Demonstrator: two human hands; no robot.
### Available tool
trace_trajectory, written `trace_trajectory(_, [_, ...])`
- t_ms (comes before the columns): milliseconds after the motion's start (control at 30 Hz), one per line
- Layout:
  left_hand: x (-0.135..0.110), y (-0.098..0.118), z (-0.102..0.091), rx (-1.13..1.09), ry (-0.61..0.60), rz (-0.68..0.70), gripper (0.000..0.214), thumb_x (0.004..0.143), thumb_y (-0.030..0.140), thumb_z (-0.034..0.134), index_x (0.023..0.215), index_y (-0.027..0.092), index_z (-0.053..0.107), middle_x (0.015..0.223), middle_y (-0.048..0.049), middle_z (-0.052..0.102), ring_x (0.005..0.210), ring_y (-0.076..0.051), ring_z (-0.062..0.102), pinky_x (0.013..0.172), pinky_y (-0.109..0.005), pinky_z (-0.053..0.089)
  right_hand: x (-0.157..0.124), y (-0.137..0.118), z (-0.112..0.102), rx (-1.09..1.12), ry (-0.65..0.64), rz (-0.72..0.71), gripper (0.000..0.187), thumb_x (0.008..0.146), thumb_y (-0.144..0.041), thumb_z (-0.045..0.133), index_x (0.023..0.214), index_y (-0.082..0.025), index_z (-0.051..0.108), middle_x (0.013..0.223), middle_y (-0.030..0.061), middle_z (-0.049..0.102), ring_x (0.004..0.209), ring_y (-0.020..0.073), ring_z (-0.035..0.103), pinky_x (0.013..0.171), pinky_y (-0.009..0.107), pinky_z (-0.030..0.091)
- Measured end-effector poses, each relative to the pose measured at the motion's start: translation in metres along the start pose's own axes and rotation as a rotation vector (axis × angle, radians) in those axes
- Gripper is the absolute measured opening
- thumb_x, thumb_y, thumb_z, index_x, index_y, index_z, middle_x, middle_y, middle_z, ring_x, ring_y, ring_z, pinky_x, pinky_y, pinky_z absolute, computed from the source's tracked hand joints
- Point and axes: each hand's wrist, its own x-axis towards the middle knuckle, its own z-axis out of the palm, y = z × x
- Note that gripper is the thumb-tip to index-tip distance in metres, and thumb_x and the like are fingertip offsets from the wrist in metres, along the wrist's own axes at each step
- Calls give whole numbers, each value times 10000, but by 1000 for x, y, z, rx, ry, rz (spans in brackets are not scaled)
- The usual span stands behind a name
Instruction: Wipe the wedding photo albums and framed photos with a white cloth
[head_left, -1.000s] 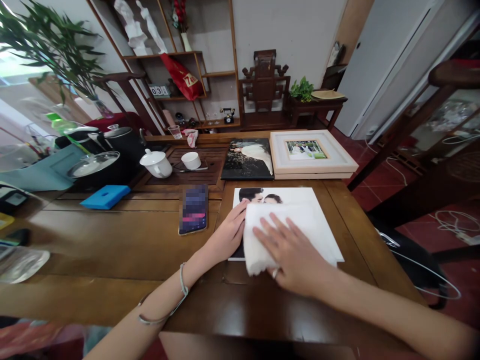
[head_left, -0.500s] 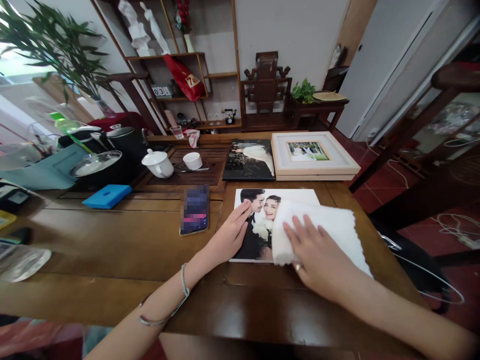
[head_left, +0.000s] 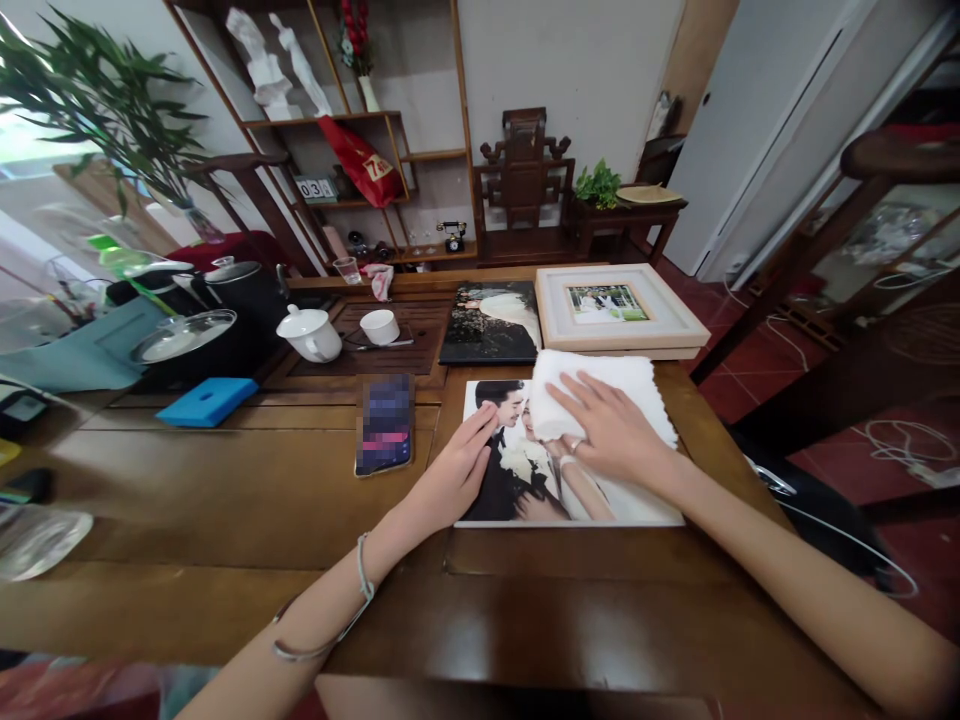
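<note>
A photo panel (head_left: pixel 517 490) with a couple's portrait lies on the wooden table in front of me. My left hand (head_left: pixel 459 465) rests flat on its left side, fingers stretched out, near the pictured face. With spread fingers, my right hand (head_left: pixel 600 420) presses a white cloth (head_left: pixel 634 385) onto the panel's upper right. The cloth covers part of the portrait and reaches past the panel's top edge. Left of the panel lies a phone (head_left: pixel 385 425), its screen blurred.
Behind the panel are a dark photo panel (head_left: pixel 491 320) and a pale framed picture (head_left: pixel 622 308). A white lidded cup (head_left: pixel 309 334) and a small white bowl (head_left: pixel 380 327) stand by the tea tray (head_left: pixel 420 360). A blue block (head_left: pixel 208 402) lies farther left.
My right hand has pushed the cloth up and away, uncovering the lower right of the portrait. My left hand stays on the panel's left side. The view has shifted slightly.
</note>
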Motion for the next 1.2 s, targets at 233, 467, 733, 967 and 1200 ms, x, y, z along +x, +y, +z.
trace_trajectory(233, [0,1,1,1,17,8,470,1019,224,283,1483,188,346,1575,-111,308,1474,-226,245,1214,-461,233,-52,-15,-13,-121,-132,56,658,795,-232,462,1417,-19,452,1417,258,486,1277,455,459,851,528,539])
trace_trajectory(467, [-1,0,1,0,11,3,475,1019,225,276,1487,182,340,1580,-112,298,1475,-232,240,1218,-451,230,-102,-69,-21,-105,-78,-209,646,697,-323,617,1290,-66,593,1236,284,615,1071,453,587,639,491,574])
trace_trajectory(733, [-1,1,0,-3,0,6,476,1018,218,274,1486,167,339,1574,-125,305,1477,-232,234,1215,-464,231,-15,-19,-8,29,111,-67,536,927,-506,434,1235,-89,569,1315,235,505,1301,388,380,1101,561,272])
trace_trajectory(967, [0,1,-1,-1,0,4,475,1019,221,278,1489,183,335,1576,-116,303,1480,-220,225,1217,-457,222,-3,-6,12,114,47,3,699,965,-491,343,1521,-83,227,1603,214,139,1470,357,-3,1158,590,98])
trace_trajectory(1200, [-1,0,0,-7,13,7,480,1018,216,289,1497,202,316,1582,-111,293,1473,-231,246,1211,-485,234,-52,-67,-10,189,-100,-308,714,875,-356,511,1514,-116,299,1601,170,154,1462,362,-24,1157,606,114])
